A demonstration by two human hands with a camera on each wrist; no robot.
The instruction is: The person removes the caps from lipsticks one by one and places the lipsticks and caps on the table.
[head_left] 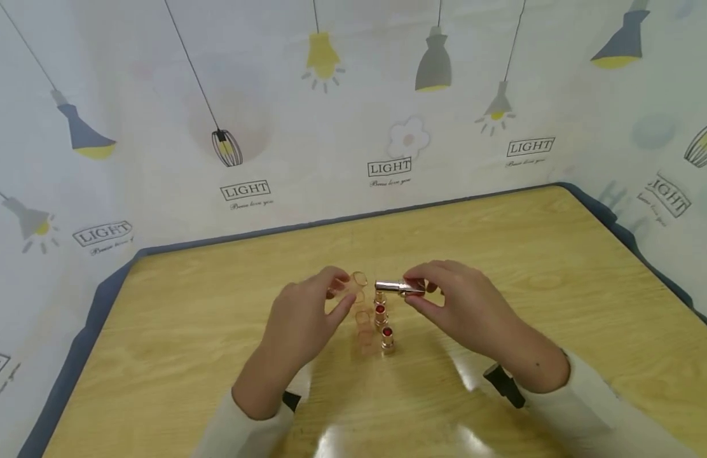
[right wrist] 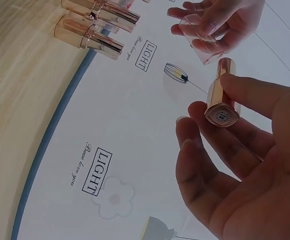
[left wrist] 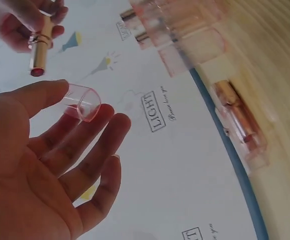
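My left hand (head_left: 301, 321) pinches a clear pink lipstick cap (left wrist: 77, 101) between thumb and fingers, its round mouth facing the right hand. In my right hand (head_left: 470, 308), thumb and fingers grip a shiny gold lipstick tube (head_left: 395, 287), held level with its uncapped end toward the cap. Cap and tube are apart, above the table. In the right wrist view the tube's base (right wrist: 222, 116) shows a round label. Under the hands, uncapped lipsticks (head_left: 387, 340) stand in a row with dark red tips. Clear pink caps (head_left: 363, 338) stand left of them.
A wood-grain table (head_left: 187, 356) carries everything. Behind it hangs a pale backdrop (head_left: 330, 140) printed with lamps, meeting the table at a dark blue edge. In the left wrist view, a gold lipstick with clear plastic around it (left wrist: 240, 122) sits apart from the row.
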